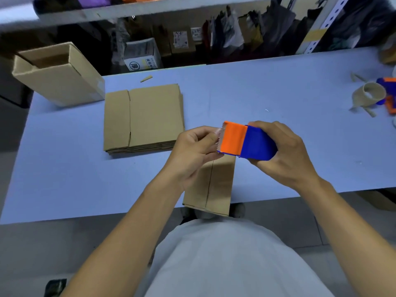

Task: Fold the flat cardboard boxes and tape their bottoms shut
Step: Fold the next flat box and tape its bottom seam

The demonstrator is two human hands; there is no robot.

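Head: R hand (285, 155) grips dispenser (246, 141), L hand (192, 148) pinches tape; flat stack (143, 118) behind.

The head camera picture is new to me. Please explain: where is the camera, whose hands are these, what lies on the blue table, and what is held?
There is no machine here. A person wears one camera on the head, looking down at their own hands. The right hand grips a blue and orange tape dispenser. The left hand pinches at its toothed edge, where the tape seems to come out. Under the hands a folded box stands at the near edge of the blue table. Behind it lies a stack of flat boxes. At far left lies one finished box. At far right sits an empty tape core.
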